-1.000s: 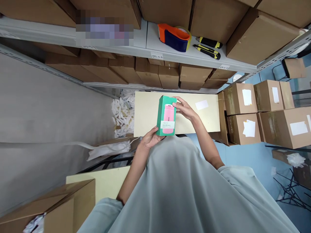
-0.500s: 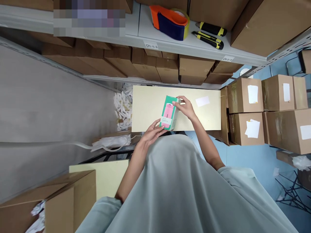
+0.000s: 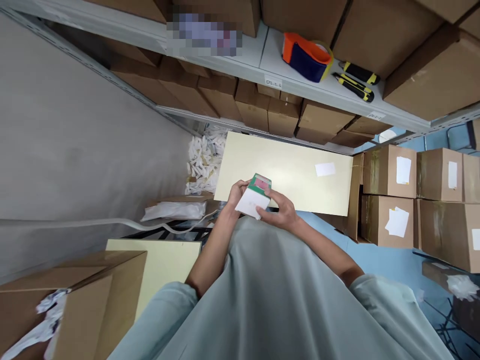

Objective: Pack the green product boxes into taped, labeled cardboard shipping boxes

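Between my two hands is a small green and white product box (image 3: 254, 201), tilted so that a white side faces me and part of its pink picture shows beyond. My left hand (image 3: 236, 195) grips its left side, with the fingers partly hidden behind it. My right hand (image 3: 280, 210) holds the right side, thumb and fingers closed on the edge and the white face. The box is held over the near edge of a cream tabletop (image 3: 273, 155). On that tabletop, to the right of my hands, lies a white paper slip (image 3: 325, 169).
A shelf (image 3: 240, 70) ahead holds cartons, a tape dispenser (image 3: 307, 57) and two utility knives (image 3: 354, 85). Labelled cartons (image 3: 388, 217) are stacked at the right. White paper scraps (image 3: 204, 157) pile up left of the tabletop. An open carton (image 3: 105, 305) stands at the lower left.
The box has been turned from its pink front to a white side. My right hand has moved down to its lower right side, my left hand up along its left. The view has shifted.
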`<state>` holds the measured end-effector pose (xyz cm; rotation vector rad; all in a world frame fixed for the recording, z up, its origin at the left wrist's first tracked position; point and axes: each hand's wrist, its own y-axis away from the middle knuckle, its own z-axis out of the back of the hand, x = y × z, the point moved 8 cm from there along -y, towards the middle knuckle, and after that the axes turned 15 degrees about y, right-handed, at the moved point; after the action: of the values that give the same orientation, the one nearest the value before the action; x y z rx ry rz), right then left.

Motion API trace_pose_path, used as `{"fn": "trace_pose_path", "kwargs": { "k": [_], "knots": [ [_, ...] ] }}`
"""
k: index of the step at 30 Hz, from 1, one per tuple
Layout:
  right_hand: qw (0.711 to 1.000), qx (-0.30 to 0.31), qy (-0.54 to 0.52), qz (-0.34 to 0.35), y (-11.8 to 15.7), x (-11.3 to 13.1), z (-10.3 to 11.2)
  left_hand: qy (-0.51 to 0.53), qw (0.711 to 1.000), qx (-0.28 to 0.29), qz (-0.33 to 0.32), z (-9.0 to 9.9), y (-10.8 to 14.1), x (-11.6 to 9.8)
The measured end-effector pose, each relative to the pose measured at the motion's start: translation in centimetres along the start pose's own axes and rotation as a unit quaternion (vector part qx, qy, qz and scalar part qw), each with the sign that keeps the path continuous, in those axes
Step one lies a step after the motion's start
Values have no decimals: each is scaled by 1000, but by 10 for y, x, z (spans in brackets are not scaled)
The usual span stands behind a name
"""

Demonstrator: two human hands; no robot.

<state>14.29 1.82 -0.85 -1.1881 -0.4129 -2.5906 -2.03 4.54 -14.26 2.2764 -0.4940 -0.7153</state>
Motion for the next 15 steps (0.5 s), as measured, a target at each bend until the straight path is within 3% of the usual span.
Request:
{"fn": "trace_pose_path", "kwargs": {
  "k": [3, 5, 9, 12, 15],
  "knots": [
    [999, 51, 5, 13, -7, 12, -28, 16, 1000, -9, 5, 16, 1, -15],
    [998, 61, 13, 23, -20, 24, -35, 33, 999, -31, -11, 31, 3, -25],
    [998, -60, 10, -4, -71, 39, -9, 70, 995, -60, -44, 58, 17, -38],
    [987, -135, -27, -80, -121, 24, 10, 55, 991, -65, -99, 71, 35, -59],
    [971, -119, -92, -187, -164, -12, 1, -7, 982, -64, -177, 78, 51, -98]
  ]
}}
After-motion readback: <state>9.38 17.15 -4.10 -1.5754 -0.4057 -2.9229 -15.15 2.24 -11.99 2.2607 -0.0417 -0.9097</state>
